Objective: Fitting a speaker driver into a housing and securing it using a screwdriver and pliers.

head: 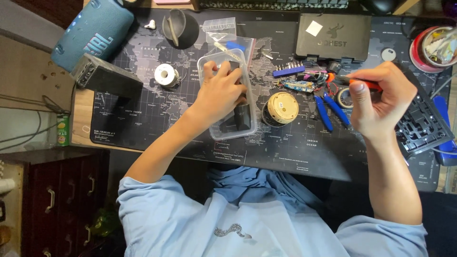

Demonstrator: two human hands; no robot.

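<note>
Currently left hand (221,93) is down inside the clear plastic box (227,95) at mid tabletop, fingers (233,78) curled over a dark object in it; can't tell if they actually grip it. Right hand (381,97) is raised over the right side, fingers clenched on an orange-handled tool (364,84) pointing left toward a small cluster of wired parts (316,76). Just right of the box: round brass-coloured disc (282,108). Between disc and right hand: blue-handled pliers (331,112) lying on the dark map-print mat (157,119). Blue bit holder (288,71) sits far of the disc, closed black case (333,35) beyond it. Left of the box: solder spool (165,74), black block (105,78), teal speaker (93,31) at far left. Black keyboard frame (421,126) is under the right wrist, tape rolls (431,47) at far right
</note>
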